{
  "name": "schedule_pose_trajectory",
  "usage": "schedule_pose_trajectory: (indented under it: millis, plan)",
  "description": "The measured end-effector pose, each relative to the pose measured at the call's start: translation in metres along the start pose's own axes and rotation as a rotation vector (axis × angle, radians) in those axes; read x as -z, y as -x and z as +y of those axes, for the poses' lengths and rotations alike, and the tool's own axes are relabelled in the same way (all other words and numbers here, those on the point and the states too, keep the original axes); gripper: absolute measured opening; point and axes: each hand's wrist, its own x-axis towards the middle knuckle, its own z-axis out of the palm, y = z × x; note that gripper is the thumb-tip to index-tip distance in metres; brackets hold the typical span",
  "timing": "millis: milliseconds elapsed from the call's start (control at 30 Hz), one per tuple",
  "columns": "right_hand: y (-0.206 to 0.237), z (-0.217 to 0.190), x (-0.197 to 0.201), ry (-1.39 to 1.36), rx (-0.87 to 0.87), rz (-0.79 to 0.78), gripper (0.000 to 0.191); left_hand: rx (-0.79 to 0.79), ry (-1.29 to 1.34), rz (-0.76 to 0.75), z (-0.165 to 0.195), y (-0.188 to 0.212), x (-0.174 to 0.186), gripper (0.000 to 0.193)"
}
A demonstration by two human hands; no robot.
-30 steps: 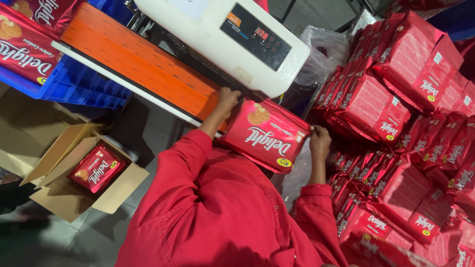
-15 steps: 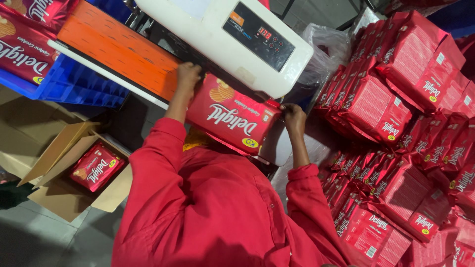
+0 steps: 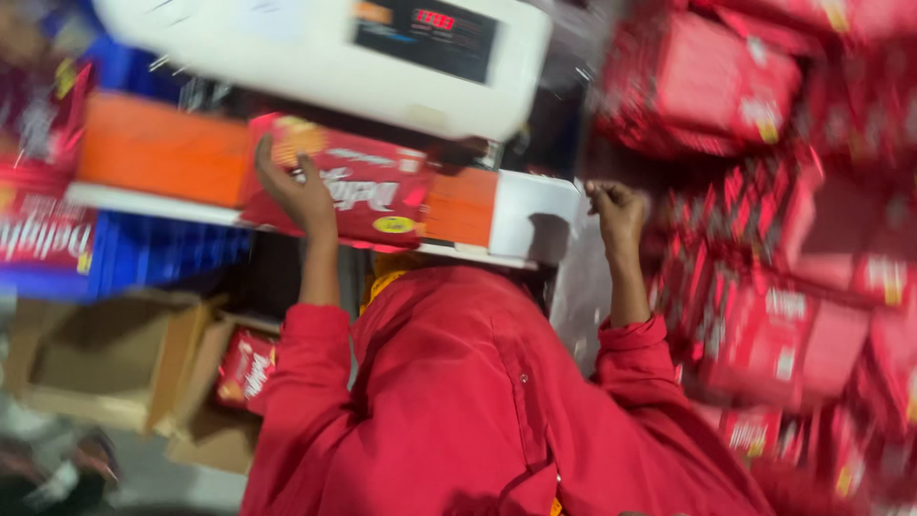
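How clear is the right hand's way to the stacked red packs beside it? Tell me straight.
Probably clear: the right hand looks empty, with its fingers curled, and the stacked red packs lie just beside it with nothing between, though the picture is blurred.

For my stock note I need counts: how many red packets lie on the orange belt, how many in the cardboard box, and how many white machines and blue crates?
Red packet on the orange belt, under the left hand: 1
Boxed red packet in the cardboard box: 1
White machine: 1
Blue crate: 1
Total: 4
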Motion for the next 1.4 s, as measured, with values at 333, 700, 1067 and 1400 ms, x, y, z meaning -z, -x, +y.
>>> schedule_pose_trajectory:
  millis: [333,700,1067,1400]
  plan:
    - [0.183,-0.095,0.094,0.411,0.150,0.370,0.006,-0.248,0.269,-0.510,0.125,0.076,-0.092,0.051]
    - [0.316,-0.063,0.170,1.080,-0.608,-0.164,0.050,-0.304,0.241,-0.558,0.142,0.082,-0.075,0.048]
    - [0.314,0.034,0.095,1.022,0.031,0.543,0.031,-0.354,0.156,-0.565,0.113,0.099,-0.099,0.047]
    - [0.257,0.036,0.125,0.913,0.431,0.479,0.015,-0.367,0.312,-0.929,0.107,0.157,-0.104,0.070]
